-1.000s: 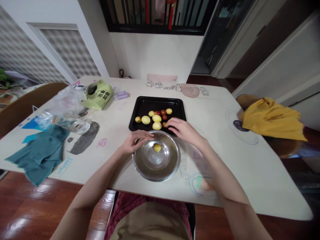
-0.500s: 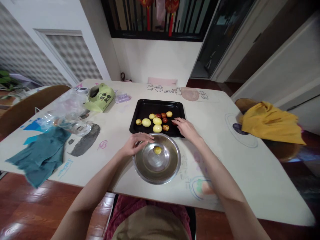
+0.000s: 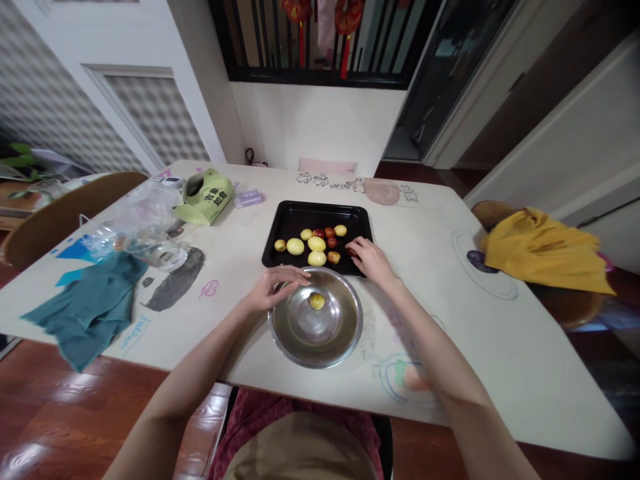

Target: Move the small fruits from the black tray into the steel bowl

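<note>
A steel bowl point(image 3: 320, 343) stands near the table's front edge, with one yellow-green fruit point(image 3: 317, 302) inside it. My left hand point(image 3: 280, 285) lies over the bowl's upper left rim, fingers stretched out and holding nothing. Just beyond the bowl is a black baking tray point(image 3: 320, 215) with several yellow and dark red fruits that look like jujubes. Among them are a large yellow fruit point(image 3: 295, 247) and a patchy brown-yellow one point(image 3: 333, 257). My right hand point(image 3: 371, 260) reaches over the tray's right side. Its fingers close round a dark red jujube point(image 3: 351, 252), partly hidden by them.
On the left of the table point(image 3: 480, 360) are a teal cloth point(image 3: 93, 303), clear plastic packaging point(image 3: 165, 250), a green paper carrier point(image 3: 207, 197) and a small purple packet point(image 3: 249, 198). A yellow cloth point(image 3: 545, 250) hangs over a chair at the right.
The fingers of my right hand have curled further in round the dark red jujube. My left hand stays at the bowl's rim. The whole view has shifted slightly.
</note>
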`<state>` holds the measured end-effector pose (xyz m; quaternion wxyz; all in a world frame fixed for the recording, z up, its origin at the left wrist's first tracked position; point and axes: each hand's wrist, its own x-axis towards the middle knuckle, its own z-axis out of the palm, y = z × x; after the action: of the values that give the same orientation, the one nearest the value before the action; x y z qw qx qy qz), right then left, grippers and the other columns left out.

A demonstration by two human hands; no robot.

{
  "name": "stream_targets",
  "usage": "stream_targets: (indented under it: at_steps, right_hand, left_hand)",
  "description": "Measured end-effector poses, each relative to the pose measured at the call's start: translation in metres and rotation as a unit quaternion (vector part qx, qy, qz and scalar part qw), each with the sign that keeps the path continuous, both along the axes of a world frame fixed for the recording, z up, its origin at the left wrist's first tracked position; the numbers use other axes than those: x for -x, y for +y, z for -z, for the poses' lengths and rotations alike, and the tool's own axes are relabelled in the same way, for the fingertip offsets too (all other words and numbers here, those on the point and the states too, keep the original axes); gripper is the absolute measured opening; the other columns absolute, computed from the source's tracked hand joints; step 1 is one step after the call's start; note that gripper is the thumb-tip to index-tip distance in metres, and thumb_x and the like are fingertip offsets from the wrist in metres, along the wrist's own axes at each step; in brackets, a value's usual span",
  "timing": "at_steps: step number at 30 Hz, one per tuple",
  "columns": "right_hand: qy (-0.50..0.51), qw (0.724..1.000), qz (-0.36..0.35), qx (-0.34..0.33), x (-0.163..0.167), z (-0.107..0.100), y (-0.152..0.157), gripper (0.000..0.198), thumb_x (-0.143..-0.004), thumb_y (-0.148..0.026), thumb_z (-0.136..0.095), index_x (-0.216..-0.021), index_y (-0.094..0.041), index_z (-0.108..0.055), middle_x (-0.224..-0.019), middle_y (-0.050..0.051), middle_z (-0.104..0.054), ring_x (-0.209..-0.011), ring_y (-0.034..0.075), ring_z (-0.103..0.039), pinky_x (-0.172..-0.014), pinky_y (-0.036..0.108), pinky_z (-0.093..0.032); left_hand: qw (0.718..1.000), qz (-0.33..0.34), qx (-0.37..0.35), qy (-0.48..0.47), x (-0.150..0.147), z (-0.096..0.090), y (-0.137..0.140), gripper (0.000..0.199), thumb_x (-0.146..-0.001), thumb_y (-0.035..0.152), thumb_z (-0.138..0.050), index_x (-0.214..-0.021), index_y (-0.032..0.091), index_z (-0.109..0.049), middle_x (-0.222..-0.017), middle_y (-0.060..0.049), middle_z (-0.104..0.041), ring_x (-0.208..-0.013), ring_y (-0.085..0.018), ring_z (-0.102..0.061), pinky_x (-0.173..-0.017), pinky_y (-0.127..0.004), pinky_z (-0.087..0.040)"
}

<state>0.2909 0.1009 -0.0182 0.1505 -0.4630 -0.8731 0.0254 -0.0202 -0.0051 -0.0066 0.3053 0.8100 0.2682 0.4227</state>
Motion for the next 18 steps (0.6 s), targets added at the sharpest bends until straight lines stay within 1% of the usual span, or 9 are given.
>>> stream_targets:
  at_steps: [2, 5, 6, 8, 10, 13, 16, 18]
  right_hand:
    - [0.042, 0.999, -0.014, -0.006, 0.004, -0.01, -0.007, 0.035, -0.095, -0.008, -0.059, -0.125, -0.021, -0.07, -0.124, 0.013, -0.067, -0.112, 0.03, -0.067, -0.091, 0.044, -0.061]
    - [0.116, 0.991, -0.073, -0.006, 0.014, -0.032, -0.026, 0.033, -0.098, -0.013, -0.058, -0.128, -0.024, -0.068, -0.127, 0.011, -0.067, -0.117, 0.028, -0.067, -0.098, 0.043, -0.059]
    - [0.134, 0.986, -0.099, 0.004, 0.019, -0.04, -0.035, 0.033, -0.099, -0.015, -0.058, -0.129, -0.024, -0.067, -0.129, 0.01, -0.066, -0.12, 0.028, -0.066, -0.101, 0.043, -0.058]
    - [0.15, 0.976, -0.154, 0.038, 0.029, -0.053, -0.052, 0.031, -0.101, -0.018, -0.058, -0.129, -0.025, -0.067, -0.131, 0.009, -0.066, -0.121, 0.026, -0.067, -0.102, 0.041, -0.058]
    - [0.151, 0.965, -0.203, 0.068, 0.04, -0.061, -0.069, 0.029, -0.103, -0.02, -0.058, -0.13, -0.026, -0.066, -0.132, 0.009, -0.067, -0.121, 0.025, -0.067, -0.103, 0.041, -0.057]
    - [0.133, 0.953, -0.256, 0.095, 0.055, -0.06, -0.089, 0.028, -0.103, -0.02, -0.06, -0.13, -0.025, -0.065, -0.131, 0.009, -0.068, -0.12, 0.025, -0.067, -0.103, 0.04, -0.056]
    - [0.094, 0.947, -0.29, 0.103, 0.069, -0.049, -0.1, 0.028, -0.1, -0.018, -0.065, -0.128, -0.023, -0.066, -0.128, 0.01, -0.07, -0.118, 0.026, -0.068, -0.104, 0.042, -0.055]
    - [0.059, 0.946, -0.301, 0.104, 0.076, -0.039, -0.104, 0.029, -0.098, -0.015, -0.068, -0.127, -0.022, -0.067, -0.127, 0.01, -0.07, -0.115, 0.026, -0.068, -0.103, 0.042, -0.054]
  left_hand:
    - [1.0, -0.007, 0.002, -0.003, 0.0, 0.0, 0.0, 0.031, -0.107, 0.032, -0.055, -0.116, 0.02, -0.082, -0.114, -0.014, -0.082, -0.119, -0.029, -0.075, -0.1, -0.043, -0.061]
    - [1.0, -0.022, -0.002, -0.019, -0.001, 0.0, 0.0, 0.03, -0.107, 0.033, -0.055, -0.116, 0.02, -0.082, -0.114, -0.014, -0.082, -0.12, -0.029, -0.074, -0.1, -0.044, -0.06]
    - [0.999, -0.028, -0.006, -0.025, -0.001, 0.0, 0.0, 0.03, -0.108, 0.034, -0.056, -0.115, 0.02, -0.082, -0.115, -0.014, -0.082, -0.12, -0.029, -0.074, -0.1, -0.045, -0.06]
    - [0.998, -0.045, -0.014, -0.029, -0.001, 0.002, 0.0, 0.031, -0.108, 0.036, -0.056, -0.115, 0.02, -0.082, -0.115, -0.014, -0.081, -0.118, -0.029, -0.074, -0.1, -0.046, -0.06]
    - [0.997, -0.068, -0.024, -0.026, -0.001, 0.003, -0.001, 0.032, -0.108, 0.037, -0.055, -0.114, 0.02, -0.081, -0.113, -0.014, -0.081, -0.116, -0.029, -0.074, -0.1, -0.046, -0.059]
    - [0.992, -0.106, -0.053, -0.037, -0.001, 0.006, -0.001, 0.031, -0.108, 0.034, -0.054, -0.109, 0.019, -0.081, -0.102, -0.011, -0.082, -0.111, -0.027, -0.074, -0.096, -0.044, -0.059]
    - [0.986, -0.137, -0.077, -0.057, -0.002, 0.008, -0.001, 0.028, -0.107, 0.031, -0.055, -0.102, 0.019, -0.08, -0.095, -0.009, -0.081, -0.103, -0.025, -0.075, -0.091, -0.041, -0.059]
    - [0.985, -0.14, -0.085, -0.058, -0.002, 0.008, -0.001, 0.027, -0.107, 0.03, -0.055, -0.101, 0.019, -0.08, -0.094, -0.009, -0.08, -0.1, -0.024, -0.075, -0.09, -0.04, -0.059]
